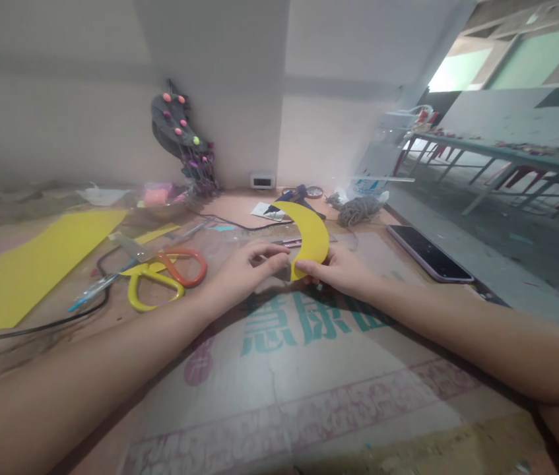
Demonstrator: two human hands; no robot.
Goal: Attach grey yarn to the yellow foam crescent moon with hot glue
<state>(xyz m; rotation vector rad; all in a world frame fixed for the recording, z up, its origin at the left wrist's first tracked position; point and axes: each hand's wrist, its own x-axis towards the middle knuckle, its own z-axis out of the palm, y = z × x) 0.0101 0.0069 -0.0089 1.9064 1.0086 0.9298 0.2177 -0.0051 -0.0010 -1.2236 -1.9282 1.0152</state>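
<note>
A yellow crescent-shaped cutout stands upright over the printed sheet, its lower tip between my hands. My right hand grips the crescent, thumb across its front and fingers behind. My left hand is closed in a pinch beside the lower tip, where a small grey patch shows. Whether that grey is part of the crescent or a separate piece, I cannot tell. Behind the crescent's upper tip lies a dark blue glue gun near a small white piece.
Scissors with orange and yellow handles lie left, near a yellow sheet and black cord. A phone and grey yarn are at right. A small clock and a grey crescent decoration with pompoms stand against the wall.
</note>
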